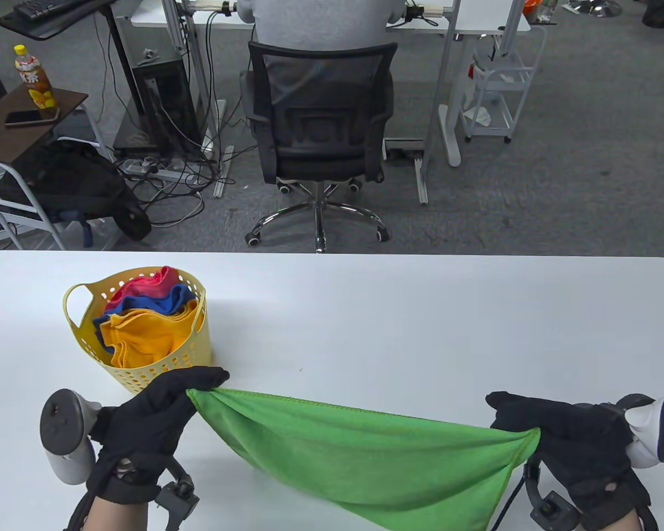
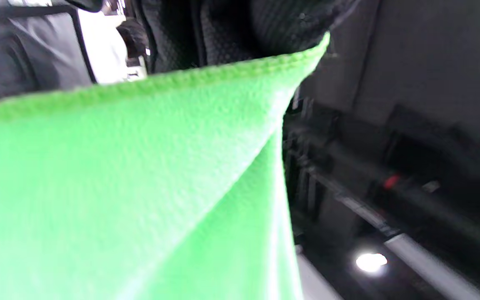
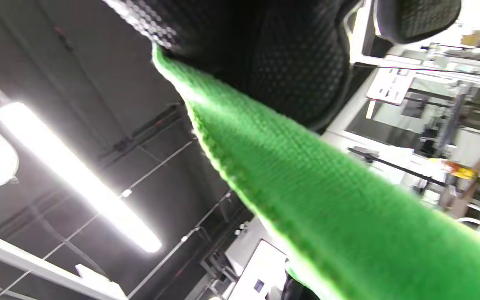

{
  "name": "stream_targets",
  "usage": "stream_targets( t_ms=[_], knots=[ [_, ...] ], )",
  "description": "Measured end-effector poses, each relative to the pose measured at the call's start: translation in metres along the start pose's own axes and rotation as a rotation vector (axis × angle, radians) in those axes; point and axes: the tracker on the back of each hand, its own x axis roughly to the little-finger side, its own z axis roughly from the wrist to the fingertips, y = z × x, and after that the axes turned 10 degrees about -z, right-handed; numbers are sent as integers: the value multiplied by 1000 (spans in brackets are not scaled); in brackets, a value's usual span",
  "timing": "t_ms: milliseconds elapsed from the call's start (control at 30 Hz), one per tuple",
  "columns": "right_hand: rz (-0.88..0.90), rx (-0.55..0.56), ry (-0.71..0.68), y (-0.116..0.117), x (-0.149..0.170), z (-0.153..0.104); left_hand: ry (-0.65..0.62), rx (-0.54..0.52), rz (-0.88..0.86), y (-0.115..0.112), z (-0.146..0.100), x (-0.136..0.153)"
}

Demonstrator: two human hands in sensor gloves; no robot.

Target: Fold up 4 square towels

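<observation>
My left hand (image 1: 149,415) pinches one corner of the green towel (image 1: 376,459), my right hand (image 1: 559,437) the other. Towel hangs stretched across lower frame, above the table (image 1: 398,321). Yellow basket (image 1: 193,354) of towels sits left.

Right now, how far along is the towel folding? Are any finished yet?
No folded towel shows on the white table, so nothing looks done. In hand: the green towel, stretched in the air, the left hand pinching one corner and the right hand another. Left: the orange towel, blue towel and red towel sit bunched in the yellow basket.
</observation>
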Motion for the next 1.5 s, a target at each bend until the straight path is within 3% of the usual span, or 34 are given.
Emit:
stream_targets(
  t_ms=[133,233,300,367,467,533,600,700,767,900,967,1033,1100,1200,1300,1400,1500],
  knots=[
    [-460,119,395,-22,65,23,194,-86,483,-2,51,24],
    [-535,166,501,-28,97,45,291,-67,639,-7,92,32],
    [-496,293,437,-34,94,60,271,-141,715,-4,118,21],
    [-532,467,295,-39,68,75,186,-218,785,0,140,-13],
    [-541,608,126,-44,25,82,-32,-320,713,0,143,-67],
    [-528,636,41,-47,1,78,-128,-280,674,-3,130,-96],
    [-546,581,44,-45,-2,70,-163,-248,727,-6,114,-102],
    [-666,449,94,-31,20,47,-167,-182,848,-11,82,-77],
    [-756,351,152,-15,48,25,-155,-128,919,-18,56,-43],
    [-897,31,256,26,105,-34,-52,59,1090,-37,1,40],
    [-1019,-97,249,42,112,-59,-36,150,1152,-47,-23,67],
    [-1029,-169,249,54,110,-79,-17,229,1168,-54,-45,83],
    [-1018,-176,245,58,101,-91,-28,242,1152,-57,-60,87],
    [-1014,-154,263,53,95,-89,-34,228,1125,-54,-62,88],
    [-982,-116,299,44,107,-70,31,184,1093,-49,-45,91],
    [-962,-106,399,36,148,-42,108,187,1061,-49,-15,112],
    [-1012,-190,669,34,200,-29,283,226,1177,-55,7,148]
  ],
)
